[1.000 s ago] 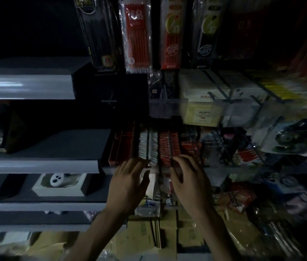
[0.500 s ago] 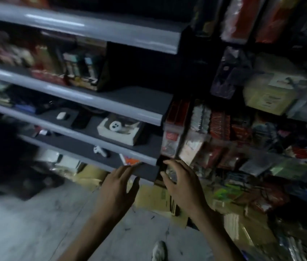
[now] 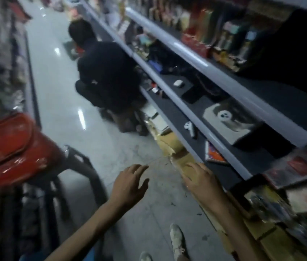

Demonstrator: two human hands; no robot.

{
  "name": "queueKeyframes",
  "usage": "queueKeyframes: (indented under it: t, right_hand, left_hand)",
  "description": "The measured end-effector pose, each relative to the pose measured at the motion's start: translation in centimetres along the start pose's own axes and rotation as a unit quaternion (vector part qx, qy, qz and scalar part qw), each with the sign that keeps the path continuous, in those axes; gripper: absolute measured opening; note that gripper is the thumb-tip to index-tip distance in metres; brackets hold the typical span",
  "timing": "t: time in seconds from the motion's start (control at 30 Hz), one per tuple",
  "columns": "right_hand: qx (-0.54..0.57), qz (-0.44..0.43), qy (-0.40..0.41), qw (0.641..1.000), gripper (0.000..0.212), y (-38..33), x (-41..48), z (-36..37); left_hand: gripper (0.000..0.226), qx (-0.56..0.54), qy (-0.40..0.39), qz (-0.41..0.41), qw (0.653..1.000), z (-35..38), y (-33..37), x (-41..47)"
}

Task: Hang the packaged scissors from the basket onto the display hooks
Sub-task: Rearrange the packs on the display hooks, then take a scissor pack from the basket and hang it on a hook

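Both hands are out in front with nothing in them. The left hand [image 3: 130,187] has a wide, loose grip, fingers spread, palm down over the pale floor [image 3: 96,147]. The right hand [image 3: 201,180] is the same, fingers apart and empty, hovering just in front of the lowest grey shelf edge [image 3: 192,117] and over a row of flattened brown cardboard [image 3: 169,146] lying along the foot of the shelving.

The red basket [image 3: 11,147] sits off to the left on a dark frame, pretty blurred, and I can't tell what's inside it, so no packaged scissors I can actually make out there. Far right there's a cluster of hanging packets [image 3: 288,172], red and clear plastic, too smeared to say what they are, and I can't pick out the hooks.

On the dark shelves to the right: a flat box with a white round thing pictured on it [image 3: 229,121], a small white earbud-looking item [image 3: 189,127] near the edge, a white case [image 3: 178,83] further back, and an orange and blue packet [image 3: 214,153] on the lower shelf.

Down the aisle another person in dark clothes [image 3: 107,76] crouches right up against the shelving. White shoes [image 3: 176,238] show at the bottom, between the forearms
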State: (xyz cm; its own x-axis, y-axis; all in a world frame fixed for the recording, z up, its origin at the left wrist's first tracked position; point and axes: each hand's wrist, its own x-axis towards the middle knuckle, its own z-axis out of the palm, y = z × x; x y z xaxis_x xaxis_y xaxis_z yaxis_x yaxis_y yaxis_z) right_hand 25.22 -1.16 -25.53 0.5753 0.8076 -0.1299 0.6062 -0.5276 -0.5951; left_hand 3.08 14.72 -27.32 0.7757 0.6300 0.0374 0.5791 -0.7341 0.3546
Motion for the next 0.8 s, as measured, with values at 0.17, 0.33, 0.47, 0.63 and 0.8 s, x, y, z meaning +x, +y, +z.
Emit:
queueKeyframes:
  t: [0.17,0.33,0.47,0.63,0.8]
  right_hand:
    - [-0.003,-0.072,-0.108,0.992,0.045,-1.9,6.2,3.0]
    - [-0.055,-0.157,-0.186,0.968,0.047,-5.7,10.3,5.6]
    - [-0.092,-0.217,-0.222,0.946,0.050,-9.7,13.2,8.4]
    - [-0.117,-0.275,-0.249,0.921,0.052,-17.1,17.6,13.8]
    - [-0.150,-0.332,-0.276,0.889,0.057,-25.9,21.0,20.0]
  left_hand:
    - [0.044,0.021,-0.007,-0.098,0.995,-0.2,-3.0,-1.3]
    - [0.040,0.018,0.014,-0.176,0.984,-0.9,-5.4,-2.6]
    - [0.047,0.014,0.056,-0.242,0.968,-2.1,-8.4,-3.3]
    - [0.047,0.033,0.055,-0.308,0.949,-3.5,-16.1,-4.0]
    - [0.056,0.030,0.060,-0.364,0.929,-5.3,-24.7,-5.3]
